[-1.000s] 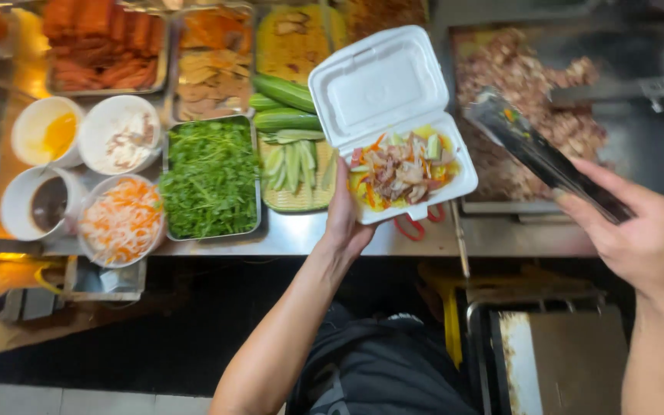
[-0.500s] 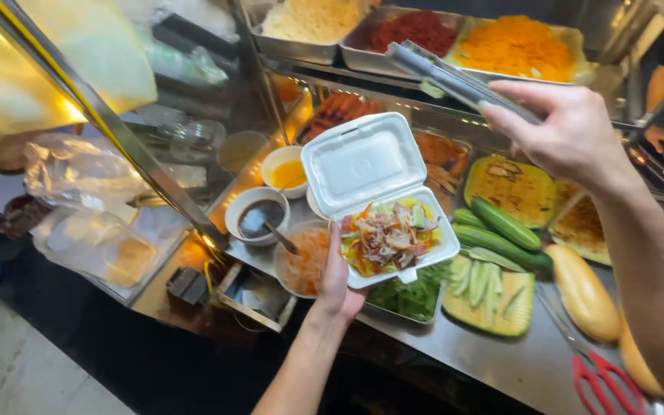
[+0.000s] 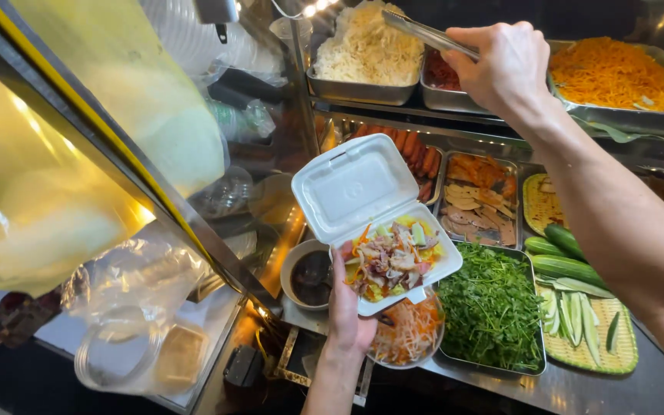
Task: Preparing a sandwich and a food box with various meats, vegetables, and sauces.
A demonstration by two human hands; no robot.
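Overhead, a steel desk (image 3: 578,388) fills the centre and right of the frame, packed with trays and bowls. At the left of the frame hang yellowish plastic bags (image 3: 78,154), the biggest shapes in view. Along the top edge, on a raised shelf, sit a tray of pale shredded food (image 3: 366,54) and a tray of orange shredded food (image 3: 616,73). Lower, at centre right, a steel tray of green herbs (image 3: 489,307) stands beside a woven tray with cucumbers and cucumber slices (image 3: 578,296); above the herbs lies a tray of sliced meats (image 3: 474,200).

At the centre, an open white foam box (image 3: 351,184) is held above the desk, its lid tipped up toward the upper left and its lower half filled with mixed meat, vegetables and yellow rice. The left hand (image 3: 347,307) supports it from below, fingers closed on the near edge with the thumb over the rim. Under the box sit a bowl of shredded carrot and white strips (image 3: 409,334) and a small bowl of dark sauce (image 3: 309,277).

At the top of the frame, the right hand (image 3: 505,65) has its fingers closed around metal tongs (image 3: 424,32), whose tips point left over the pale shredded food.
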